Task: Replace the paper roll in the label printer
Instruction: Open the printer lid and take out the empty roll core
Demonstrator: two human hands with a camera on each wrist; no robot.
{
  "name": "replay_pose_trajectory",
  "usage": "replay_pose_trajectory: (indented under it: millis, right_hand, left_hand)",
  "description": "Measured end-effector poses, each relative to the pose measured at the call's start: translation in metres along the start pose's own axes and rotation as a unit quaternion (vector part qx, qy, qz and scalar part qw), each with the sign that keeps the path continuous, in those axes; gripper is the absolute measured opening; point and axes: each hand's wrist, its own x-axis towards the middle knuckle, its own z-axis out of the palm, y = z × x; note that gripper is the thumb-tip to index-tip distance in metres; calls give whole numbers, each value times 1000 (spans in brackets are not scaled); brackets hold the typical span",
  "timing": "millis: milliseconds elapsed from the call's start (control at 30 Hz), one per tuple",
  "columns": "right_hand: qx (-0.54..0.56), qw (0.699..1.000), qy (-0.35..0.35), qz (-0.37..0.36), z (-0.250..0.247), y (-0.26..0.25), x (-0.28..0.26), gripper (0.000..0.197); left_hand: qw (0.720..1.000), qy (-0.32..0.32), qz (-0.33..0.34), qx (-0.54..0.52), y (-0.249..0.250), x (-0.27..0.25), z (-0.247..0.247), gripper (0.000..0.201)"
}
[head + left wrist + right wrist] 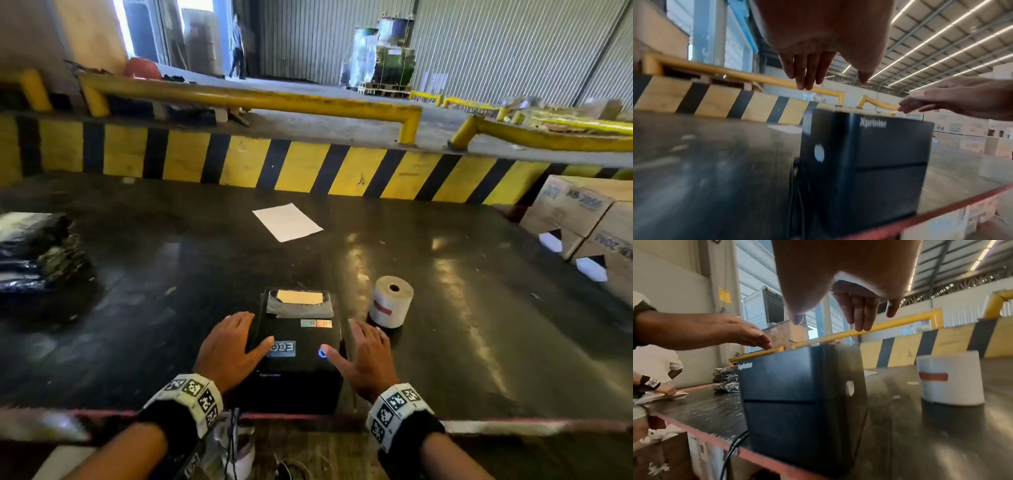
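Note:
A black label printer (pixel 298 346) stands at the near edge of the dark table (pixel 137 274), its lid down, with a strip of paper at its far slot. The same printer (pixel 865 159) (pixel 801 395) fills both wrist views. My left hand (pixel 233 346) hovers over its left side, fingers straight, thumb above the top. My right hand (pixel 366 356) hovers over its right side, thumb near the blue-lit button. Neither hand grips anything. A fresh white paper roll (pixel 391 301) (pixel 950 378) with a red tab stands upright just right of the printer.
A white sheet (pixel 287 221) lies further back on the table. Black wrapped bundles (pixel 37 253) sit at the left, cardboard boxes (pixel 589 219) at the right. A yellow-black striped barrier (pixel 308 168) runs behind. Another person (pixel 651 369) works at the left; a cable (pixel 731 451) hangs off the front edge.

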Motion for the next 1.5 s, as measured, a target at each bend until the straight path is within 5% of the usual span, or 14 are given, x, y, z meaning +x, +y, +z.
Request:
replay_pose_trajectory:
  millis: [133, 233, 333, 467, 767, 933, 1067, 1200, 1267, 1500]
  right_hand:
    - [85, 993, -39, 68, 24, 6, -10, 84]
    - [201, 971, -60, 112, 43, 7, -9, 91]
    - [290, 949, -49, 118, 44, 9, -12, 68]
    - [324, 940, -25, 101, 42, 8, -18, 54]
    - [394, 910, 2, 132, 58, 11, -22, 71]
    - [346, 933, 23, 93, 55, 16, -21, 48]
    - [268, 961, 24, 69, 58, 26, -17, 89]
    - [262, 965, 10, 31, 32, 21, -8, 64]
    - [231, 972, 26, 30, 15, 16, 10, 60]
    - [185, 980, 22, 67, -42, -3, 101, 82]
  left_hand:
    - [988, -43, -98, -110, -16, -16, 23, 74]
    - [961, -77, -131, -232, -17, -21, 41, 56]
    - [930, -124, -152, -312, -8, -24, 42, 54]
    - [921, -126, -152, -336, -6, -27, 46, 59]
    - [912, -130, -148, -360, -8, -28, 51, 60]
    - [906, -142, -152, -370, -14, -26, 52, 65]
    - [899, -174, -148, -373, -21, -19, 48, 79]
    - [870, -197, -172, -417, -20, -12, 40, 101]
    - [848, -175, -208, -454, -17, -4, 36, 96]
    - [873, -171, -283, -358, -29, 29, 41, 95]
